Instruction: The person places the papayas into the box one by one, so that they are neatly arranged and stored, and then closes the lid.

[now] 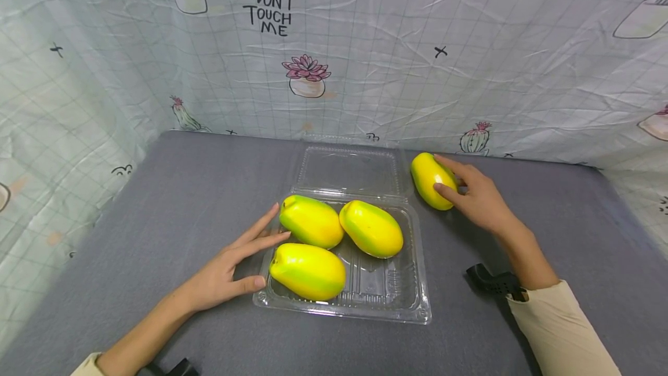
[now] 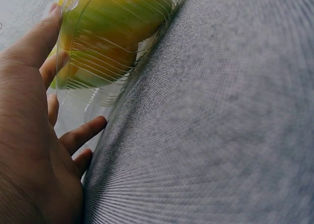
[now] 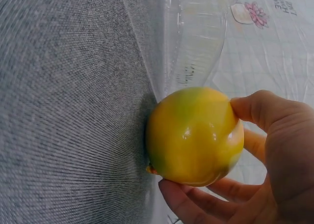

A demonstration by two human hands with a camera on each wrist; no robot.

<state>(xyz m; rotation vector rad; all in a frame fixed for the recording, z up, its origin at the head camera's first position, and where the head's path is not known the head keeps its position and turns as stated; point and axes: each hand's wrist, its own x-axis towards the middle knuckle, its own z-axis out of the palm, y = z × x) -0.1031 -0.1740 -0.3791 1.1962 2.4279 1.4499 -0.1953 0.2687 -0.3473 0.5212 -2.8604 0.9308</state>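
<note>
Yellow-green mangoes fill most of the clear tray (image 1: 417,283): three already lie inside, touching one another, with a bare patch at its near right. The fourth mango (image 1: 431,180) sits on the grey tabletop (image 1: 182,202) outside the tray, beside the open lid (image 1: 348,168), the right hand (image 1: 477,196) curling its fingers round it. The left hand (image 1: 229,268) rests with fingers released and straight against the tray's left rim
</note>
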